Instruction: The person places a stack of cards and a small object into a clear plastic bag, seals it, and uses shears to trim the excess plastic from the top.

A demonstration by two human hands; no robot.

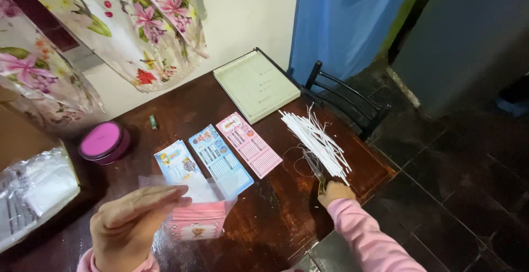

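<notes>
On the dark wooden table [264, 222], take the pink card [249, 144] in the middle as the landmark. Two blue cards [220, 159] lie just beside it on the near-left, all three fanned side by side in a row, face up, probably so each can be picked off in turn. Nearer the person than the pink card, the left hand [129, 225] holds a clear plastic sleeve [193, 195] over a small stack of pink cards [195, 222]; its fingers [160, 197] are pressed flat and closed on the sleeve's edge, seemingly to keep the thin film open and steady. To the right of the pink card lies a bundle of white strips [317, 139], gathered in one loose sheaf within easy reach. The right hand [335, 192] rests at the near end of that bundle, fingers curled shut around the handle of a pair of scissors [314, 167] whose blades point toward the strips. Beyond the pink card sits a pale paper cutter [256, 84], pushed back against the wall. Far left of the pink card stands a round pink tin [103, 141], and a black chair [347, 98] stands past the table's far corner.
</notes>
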